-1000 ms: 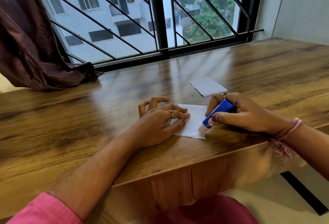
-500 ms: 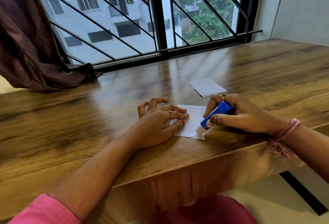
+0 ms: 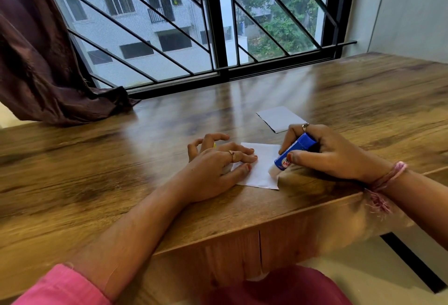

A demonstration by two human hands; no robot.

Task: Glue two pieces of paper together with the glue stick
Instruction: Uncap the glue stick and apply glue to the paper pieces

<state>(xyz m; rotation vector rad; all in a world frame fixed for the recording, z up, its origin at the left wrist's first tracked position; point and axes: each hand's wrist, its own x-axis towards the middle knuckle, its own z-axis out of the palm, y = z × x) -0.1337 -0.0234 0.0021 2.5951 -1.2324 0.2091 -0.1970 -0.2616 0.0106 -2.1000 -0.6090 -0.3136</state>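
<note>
The right hand (image 3: pixel 332 156) has slid the glue stick (image 3: pixel 292 153) down the right side of the paper, toward the person. A second ago the white tip sat a bit higher on that edge; now it is close to the near right corner. That looks like a stroke of glue going down the edge.

The big wooden table (image 3: pixel 97 171) holds it all. The window and the dark curtain (image 3: pixel 36 62) are behind it.

The left hand (image 3: pixel 215 169) has not moved. It lies flat and open on the left part of the near paper (image 3: pixel 260 166), pressing it down so it does not slip.

The right hand is wrapped tight around the blue glue stick, which is tilted with its tip touching the paper.

The second paper (image 3: pixel 278 118) lies apart, just behind the right hand. It has not been touched yet.

I think more glue may be needed before the second paper goes on top.
</note>
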